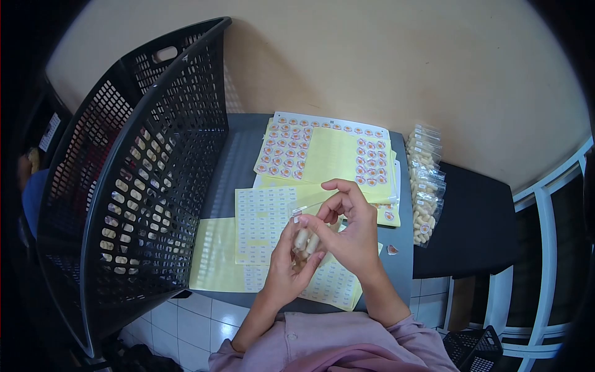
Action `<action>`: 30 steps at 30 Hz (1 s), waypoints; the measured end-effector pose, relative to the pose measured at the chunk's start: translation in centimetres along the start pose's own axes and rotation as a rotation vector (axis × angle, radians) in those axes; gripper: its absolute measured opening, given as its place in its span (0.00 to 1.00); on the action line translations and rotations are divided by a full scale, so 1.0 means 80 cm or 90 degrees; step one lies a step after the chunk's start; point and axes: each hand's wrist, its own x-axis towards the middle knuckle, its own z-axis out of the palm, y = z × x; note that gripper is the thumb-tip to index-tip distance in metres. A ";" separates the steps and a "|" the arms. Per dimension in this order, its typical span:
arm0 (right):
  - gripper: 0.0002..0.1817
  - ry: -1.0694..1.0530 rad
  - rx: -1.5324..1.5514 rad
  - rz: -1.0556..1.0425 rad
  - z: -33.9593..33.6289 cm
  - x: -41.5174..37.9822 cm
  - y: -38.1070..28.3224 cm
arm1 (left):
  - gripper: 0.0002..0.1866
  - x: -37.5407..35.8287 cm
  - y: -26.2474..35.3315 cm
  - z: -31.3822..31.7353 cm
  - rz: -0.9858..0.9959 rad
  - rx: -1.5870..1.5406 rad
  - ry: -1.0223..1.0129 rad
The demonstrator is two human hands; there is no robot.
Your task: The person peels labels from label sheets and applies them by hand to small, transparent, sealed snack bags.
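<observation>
Over the middle of the table my left hand (286, 268) is wrapped round a clear plastic packet (303, 238) of pale, stick-shaped pieces. My right hand (353, 226) is closed at the packet's upper end, its thumb pressed at a small white label (296, 219) there and its other fingers curled behind. Beneath both hands lie sheets of small printed labels (260, 217) on yellow backing. Farther back is a stack of round sticker sheets (331, 155), with the middle stickers of the top sheet peeled away.
A big black perforated basket (155, 93) stands at the left, with packets showing through its holes. Filled, stickered packets (424, 192) lie overlapped in a row at the right, by a black surface (474, 217). One loose sticker (392, 249) lies near the table's right edge.
</observation>
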 end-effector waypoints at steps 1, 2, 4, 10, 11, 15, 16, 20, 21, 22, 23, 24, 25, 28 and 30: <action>0.25 0.001 0.000 0.001 -0.001 0.001 0.001 | 0.34 0.001 0.000 0.000 -0.001 0.000 -0.001; 0.24 0.015 0.017 0.006 -0.002 0.001 0.003 | 0.33 0.001 0.000 0.000 0.002 0.005 0.001; 0.23 0.028 0.034 0.014 -0.003 0.001 0.008 | 0.33 0.002 0.000 0.000 0.004 0.010 0.003; 0.24 0.021 0.027 0.033 -0.017 -0.001 0.016 | 0.33 -0.001 -0.006 0.003 -0.009 0.042 -0.038; 0.24 0.022 0.013 0.058 -0.022 -0.002 0.019 | 0.33 -0.003 -0.007 0.005 -0.014 0.035 -0.053; 0.25 0.050 -0.075 0.088 -0.049 -0.009 0.040 | 0.35 -0.007 -0.018 0.001 -0.092 0.002 -0.151; 0.24 0.077 -0.136 0.079 -0.061 -0.010 0.050 | 0.35 -0.008 -0.024 -0.001 -0.090 -0.003 -0.157; 0.19 0.222 -0.220 0.095 -0.117 -0.018 0.110 | 0.32 -0.002 -0.038 -0.029 -0.108 -0.159 0.083; 0.16 0.239 -0.217 0.108 -0.133 -0.021 0.126 | 0.32 0.004 -0.036 -0.037 -0.108 -0.163 0.078; 0.13 0.257 -0.214 0.120 -0.142 -0.022 0.136 | 0.29 0.011 -0.031 -0.043 -0.152 -0.229 0.129; 0.13 0.262 -0.218 0.121 -0.148 -0.021 0.142 | 0.26 0.019 -0.030 -0.050 -0.199 -0.293 0.181; 0.12 0.256 -0.232 0.118 -0.154 -0.017 0.146 | 0.26 0.025 -0.041 -0.060 -0.201 -0.297 0.176; 0.10 0.249 -0.246 0.116 -0.160 -0.012 0.146 | 0.26 0.032 -0.058 -0.070 -0.252 -0.506 0.116; 0.11 0.198 -0.345 0.064 -0.159 0.008 0.142 | 0.24 0.075 -0.062 -0.049 -0.340 -0.793 0.047; 0.13 0.100 -0.425 -0.010 -0.163 0.022 0.155 | 0.23 0.115 -0.062 -0.024 -0.378 -0.873 0.043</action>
